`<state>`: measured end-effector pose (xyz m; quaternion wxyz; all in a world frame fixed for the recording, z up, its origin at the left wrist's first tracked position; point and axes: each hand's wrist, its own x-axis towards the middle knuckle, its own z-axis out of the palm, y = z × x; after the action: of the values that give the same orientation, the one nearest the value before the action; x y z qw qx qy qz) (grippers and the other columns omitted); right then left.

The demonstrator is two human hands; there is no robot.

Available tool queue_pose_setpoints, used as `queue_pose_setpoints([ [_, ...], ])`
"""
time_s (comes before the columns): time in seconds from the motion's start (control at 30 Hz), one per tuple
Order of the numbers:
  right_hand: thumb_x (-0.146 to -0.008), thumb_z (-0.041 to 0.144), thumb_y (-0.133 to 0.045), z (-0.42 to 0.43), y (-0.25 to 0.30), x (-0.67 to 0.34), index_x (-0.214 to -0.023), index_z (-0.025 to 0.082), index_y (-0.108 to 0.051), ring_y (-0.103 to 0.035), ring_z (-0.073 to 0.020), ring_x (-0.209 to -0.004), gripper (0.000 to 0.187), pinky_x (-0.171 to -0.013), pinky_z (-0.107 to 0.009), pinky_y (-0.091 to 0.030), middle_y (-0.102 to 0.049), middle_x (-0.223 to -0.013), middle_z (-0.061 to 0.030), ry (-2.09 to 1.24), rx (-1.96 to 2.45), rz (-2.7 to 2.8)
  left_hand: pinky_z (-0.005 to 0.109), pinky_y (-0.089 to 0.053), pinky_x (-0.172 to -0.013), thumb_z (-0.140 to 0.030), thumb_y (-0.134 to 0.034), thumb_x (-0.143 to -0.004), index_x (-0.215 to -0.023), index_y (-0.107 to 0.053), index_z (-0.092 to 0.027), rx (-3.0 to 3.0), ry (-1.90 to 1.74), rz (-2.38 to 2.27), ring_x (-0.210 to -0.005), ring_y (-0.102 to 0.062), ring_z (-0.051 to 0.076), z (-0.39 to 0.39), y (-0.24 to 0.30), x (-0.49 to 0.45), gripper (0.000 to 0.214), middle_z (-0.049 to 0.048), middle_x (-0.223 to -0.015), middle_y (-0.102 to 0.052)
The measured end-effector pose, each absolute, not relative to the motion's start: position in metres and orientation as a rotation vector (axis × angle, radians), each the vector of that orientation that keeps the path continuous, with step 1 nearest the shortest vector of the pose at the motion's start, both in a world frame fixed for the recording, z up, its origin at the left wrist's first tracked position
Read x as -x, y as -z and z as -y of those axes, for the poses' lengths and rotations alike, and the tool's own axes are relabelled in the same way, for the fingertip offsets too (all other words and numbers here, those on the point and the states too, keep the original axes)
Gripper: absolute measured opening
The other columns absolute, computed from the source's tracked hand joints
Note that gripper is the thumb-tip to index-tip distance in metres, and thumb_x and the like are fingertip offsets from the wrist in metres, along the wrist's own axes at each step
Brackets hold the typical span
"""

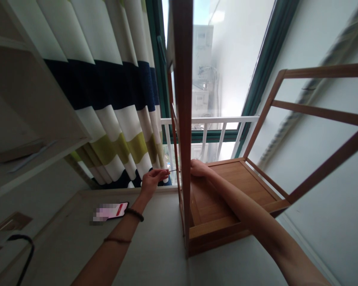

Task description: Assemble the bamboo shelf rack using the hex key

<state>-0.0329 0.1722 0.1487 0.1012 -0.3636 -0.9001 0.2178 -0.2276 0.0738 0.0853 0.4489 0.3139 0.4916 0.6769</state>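
A brown wooden shelf unit [234,176] with tall posts and a flat panel stands in front of me. My left hand [155,180] is closed in a pinch at the outer left side of the near post [183,143]. Between its fingertips is a thin metal rod [172,171], perhaps a hex key, pointing at the wooden frame. On the inner side of that post, just above the panel, my right hand [200,169] is curled closed. The post partly covers its fingertips, so what they grip cannot be made out.
A phone [117,210] lies on the pale surface [155,242] left of the shelf. Striped curtains [116,87] hang behind it, beside a window with a white railing [223,119]. A pale cabinet [32,99] overhangs at left, above a black curved cable or stem [31,248].
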Motion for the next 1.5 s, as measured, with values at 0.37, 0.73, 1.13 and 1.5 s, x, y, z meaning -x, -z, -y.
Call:
queue_pose_setpoints([
  [0.37, -0.082, 0.043, -0.047, -0.171, -0.15, 0.033, -0.099, 0.019, -0.067, -0.06, -0.0178, -0.085, 0.035, -0.067, -0.022, -0.04, -0.067, -0.098, -0.0062, -0.619, 1.077, 2.666, 0.02, -0.056, -0.065, -0.024, -0.071, -0.069, -0.083, -0.068, -0.01, -0.658, -1.374, -1.09, -0.074, -0.067, 0.015, -0.078, -0.083, 0.242, 0.02, 0.0114, -0.09, -0.07],
  [0.73, -0.082, 0.046, -0.045, -0.173, -0.148, 0.034, -0.1, 0.023, -0.067, -0.06, -0.0186, -0.086, 0.037, -0.067, -0.022, -0.039, -0.067, -0.098, -0.0046, -0.579, 1.071, 2.685, 0.02, -0.046, -0.045, -0.04, -0.076, -0.057, -0.082, -0.072, -0.014, -1.152, -1.59, -1.405, -0.05, -0.056, 0.008, -0.085, -0.071, 0.241, 0.037, 0.0019, -0.068, -0.063],
  [1.13, -0.08, 0.054, -0.042, -0.163, -0.159, 0.033, -0.099, 0.022, -0.067, -0.059, -0.021, -0.086, 0.044, -0.066, -0.025, -0.039, -0.066, -0.098, -0.0061, -0.578, 1.088, 2.738, 0.018, -0.042, -0.05, -0.034, -0.078, -0.057, -0.085, -0.071, -0.013, -0.823, -1.329, -1.144, -0.057, -0.054, 0.008, -0.087, -0.078, 0.248, 0.036, 0.0015, -0.064, -0.059],
  [1.5, -0.082, 0.057, -0.034, -0.136, -0.16, 0.058, -0.083, 0.014, -0.066, -0.058, -0.0219, -0.084, 0.054, -0.073, -0.031, -0.036, -0.067, -0.088, -0.0116, -0.319, 1.301, 2.703, 0.021, -0.044, -0.054, -0.039, -0.078, -0.054, -0.082, -0.071, -0.015, -0.899, -1.453, -1.287, -0.056, -0.055, 0.009, -0.086, -0.082, 0.241, 0.038, 0.0016, -0.063, -0.062],
])
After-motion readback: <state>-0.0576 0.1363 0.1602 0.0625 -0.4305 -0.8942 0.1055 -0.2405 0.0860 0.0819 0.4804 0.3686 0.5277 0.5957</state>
